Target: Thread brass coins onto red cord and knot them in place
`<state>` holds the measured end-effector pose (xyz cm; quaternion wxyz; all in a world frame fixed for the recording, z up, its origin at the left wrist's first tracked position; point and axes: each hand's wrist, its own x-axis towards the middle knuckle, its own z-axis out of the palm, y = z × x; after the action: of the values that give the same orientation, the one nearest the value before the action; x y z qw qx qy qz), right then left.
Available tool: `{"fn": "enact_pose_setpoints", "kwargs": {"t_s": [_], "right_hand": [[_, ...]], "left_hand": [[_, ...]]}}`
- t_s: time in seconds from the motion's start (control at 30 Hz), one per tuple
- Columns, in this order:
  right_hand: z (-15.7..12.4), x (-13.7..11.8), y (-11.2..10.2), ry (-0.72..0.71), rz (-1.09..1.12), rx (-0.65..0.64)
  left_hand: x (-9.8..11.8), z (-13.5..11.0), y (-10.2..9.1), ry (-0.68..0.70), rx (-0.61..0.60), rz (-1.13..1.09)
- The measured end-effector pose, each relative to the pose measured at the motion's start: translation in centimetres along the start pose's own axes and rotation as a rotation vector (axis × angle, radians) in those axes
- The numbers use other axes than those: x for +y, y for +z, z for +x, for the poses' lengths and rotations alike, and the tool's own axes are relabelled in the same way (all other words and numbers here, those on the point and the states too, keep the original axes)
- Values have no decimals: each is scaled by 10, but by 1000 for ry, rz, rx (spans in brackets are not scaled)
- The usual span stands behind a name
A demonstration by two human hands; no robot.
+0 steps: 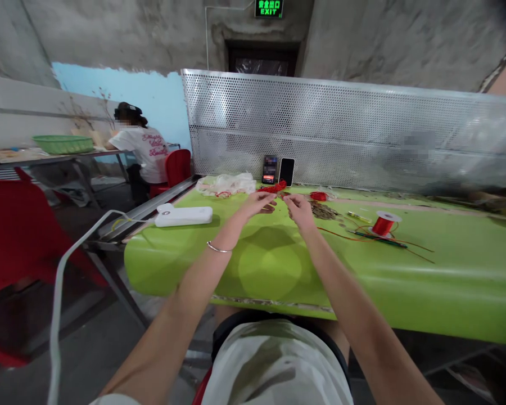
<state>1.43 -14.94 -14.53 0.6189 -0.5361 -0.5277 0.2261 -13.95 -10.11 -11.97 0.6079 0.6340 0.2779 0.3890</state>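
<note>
Both the left hand (259, 203) and the right hand (298, 210) are held close together over the green bench (219, 270), each narrowed, though whether anything is gripped cannot be told. Red cord (280, 185) is bunched just beyond them at twelve o'clock, in front of two phones (287, 172). Coin-like discs (324, 211) are heaped at three o'clock, near the right hand; farther out that way is set a spool of red thread (382, 226). Toward nine o'clock, a white power strip (185, 216) is laid.
</note>
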Motion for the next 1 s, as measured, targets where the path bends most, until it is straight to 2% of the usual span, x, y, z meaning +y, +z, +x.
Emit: {"fn": "enact_pose_setpoints", "kwargs": {"t_s": [0.07, 0.17, 0.4, 0.53, 0.67, 0.8, 1.0], "right_hand": [[-2, -1, 2, 54, 75, -73], [-4, -3, 4, 53, 86, -136], [-3, -2, 4, 43, 94, -142], [-4, 0, 3, -71, -80, -109], [-7, -2, 2, -226, -343, -66], [-7, -2, 1, -268, -452, -48], [-6, 0, 0, -300, -502, -40]], "left_hand": [[-1, -1, 2, 23, -16, 38], [-2, 0, 4, 69, 3, 62], [0, -1, 5, 90, 53, 92], [2, -2, 6, 124, 43, 146], [0, 0, 2, 191, 10, 331], [-7, 6, -5, 238, 8, 440], [-12, 11, -11, 230, -47, 429]]}}
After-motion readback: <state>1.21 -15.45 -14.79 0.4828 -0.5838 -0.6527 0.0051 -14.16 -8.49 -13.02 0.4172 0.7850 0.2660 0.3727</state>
